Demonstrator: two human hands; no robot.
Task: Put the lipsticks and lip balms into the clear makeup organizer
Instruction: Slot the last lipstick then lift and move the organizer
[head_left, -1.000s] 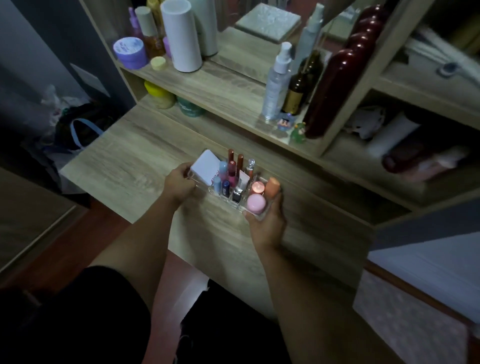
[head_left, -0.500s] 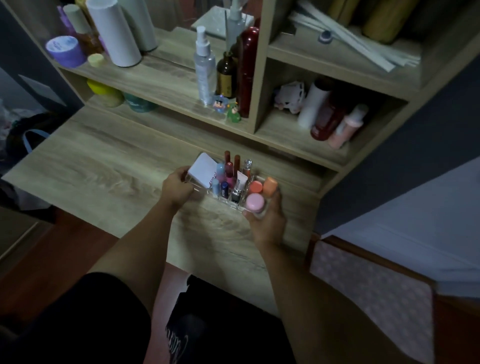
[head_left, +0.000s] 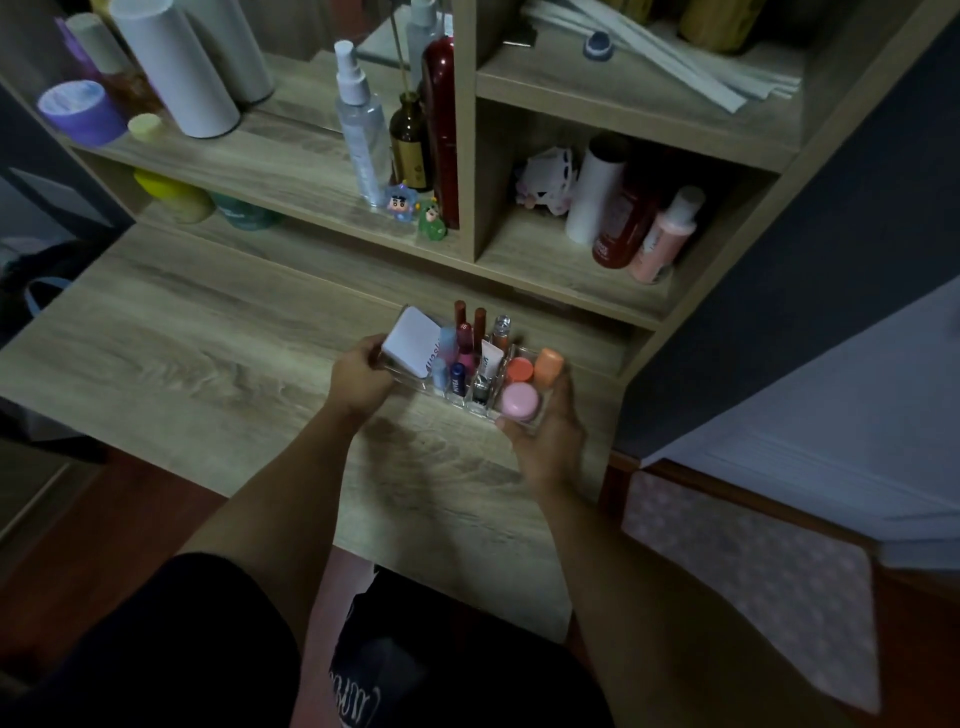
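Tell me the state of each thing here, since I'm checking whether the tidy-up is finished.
clear makeup organizer: filled, held at both ends over the desk.
left hand: gripping its left end.
right hand: gripping its right end.
lipsticks: upright in slots.
pink round lip balm: inside, lid on.

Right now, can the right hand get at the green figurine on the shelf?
Probably not yet: the right hand is holding the organizer. Nothing blocks the way to the green figurine.

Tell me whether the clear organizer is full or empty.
Nearly full: the clear organizer holds upright lipsticks, round balm pots and a white compact.
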